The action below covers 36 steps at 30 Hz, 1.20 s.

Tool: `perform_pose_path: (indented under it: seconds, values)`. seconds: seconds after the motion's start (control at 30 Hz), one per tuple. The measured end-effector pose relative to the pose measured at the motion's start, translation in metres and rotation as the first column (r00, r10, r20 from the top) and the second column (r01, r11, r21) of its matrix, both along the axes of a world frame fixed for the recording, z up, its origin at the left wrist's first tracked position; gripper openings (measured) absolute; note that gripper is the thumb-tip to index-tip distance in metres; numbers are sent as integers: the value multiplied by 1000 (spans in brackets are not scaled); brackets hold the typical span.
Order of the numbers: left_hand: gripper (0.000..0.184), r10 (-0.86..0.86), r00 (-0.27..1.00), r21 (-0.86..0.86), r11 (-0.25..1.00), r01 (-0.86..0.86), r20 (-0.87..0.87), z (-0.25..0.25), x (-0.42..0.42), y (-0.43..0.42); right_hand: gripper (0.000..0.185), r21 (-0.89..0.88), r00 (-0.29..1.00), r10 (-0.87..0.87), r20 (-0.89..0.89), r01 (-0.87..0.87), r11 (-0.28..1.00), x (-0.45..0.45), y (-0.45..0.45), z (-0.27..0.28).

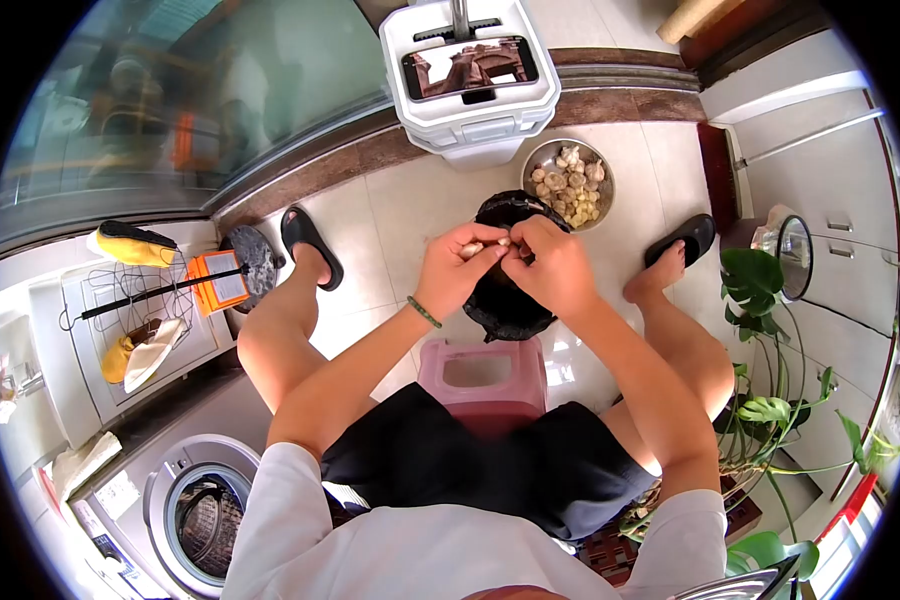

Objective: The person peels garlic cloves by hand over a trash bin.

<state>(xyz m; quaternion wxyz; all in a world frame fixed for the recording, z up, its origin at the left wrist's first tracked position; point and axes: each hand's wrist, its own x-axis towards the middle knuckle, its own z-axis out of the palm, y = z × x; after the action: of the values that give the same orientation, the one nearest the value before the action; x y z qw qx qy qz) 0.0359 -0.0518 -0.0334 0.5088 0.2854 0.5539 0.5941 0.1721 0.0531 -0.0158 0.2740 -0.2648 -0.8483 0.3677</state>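
My left hand (450, 268) is closed with a garlic clove (472, 250) between its thumb and fingers. Right beside it, my right hand (552, 262) has its thumb and fingertips pinched at the tip of the garlic; the small piece there is partly hidden. Both hands meet over a bin lined with a black plastic bag (500, 310), and its inside is dark. Beyond them on the floor, a metal bowl (610, 190) holds whole garlic heads (570, 160) and pale peeled cloves (578, 212).
A pink plastic stool (530, 375) stands between my legs. Ahead is a white container (470, 130) with a phone (470, 68) on top. A washing machine (160, 500) is at the left, a wire rack (145, 290) above it, and a leafy plant (755, 280) at the right.
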Motion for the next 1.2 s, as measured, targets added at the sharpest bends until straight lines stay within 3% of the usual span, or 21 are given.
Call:
perform_pose_path:
  seconds: [0.5, 0.63, 0.7, 0.9, 1.03, 1.1, 1.13, 1.2]
  values:
    - [14, -10, 985, 8, 1000, 11, -174, -8, 8, -6, 16, 225, 988, 85, 126, -112, 968, 4, -3, -8]
    - [16, 12, 979, 7, 1000, -10, -203, -4, 8, -4, 14, 167, 994, 83, 65, -93, 982, 1, 0, -8]
    - [21, 44, 999, 50, 998, -45, 25, -11, 5, -1, 13, 102, 999, 40, -8, -39, 994, -1, 2, -5]
    - [26, -2, 994, -14, 1000, 4, 111, -7, 1, 0, 13, -33, 999, 17, -33, -18, 999, -2, 7, 4]
    - [29, -58, 995, -119, 991, 66, 77, 2, -6, 1, 12, -63, 999, -21, -47, 18, 998, 0, 13, 8]
    - [32, 14, 945, -195, 979, 53, 327, 7, -11, 3, 11, -38, 999, 2, -52, -4, 999, 1, 16, 9]
    - [32, 14, 945, -196, 979, 54, 327, 6, -14, 3, 11, -39, 999, 1, -51, -3, 999, 2, 16, 9]
    - [31, 13, 860, -101, 994, 45, 511, 3, -19, 3, 9, -44, 996, 84, -30, -85, 995, 5, 14, 10]
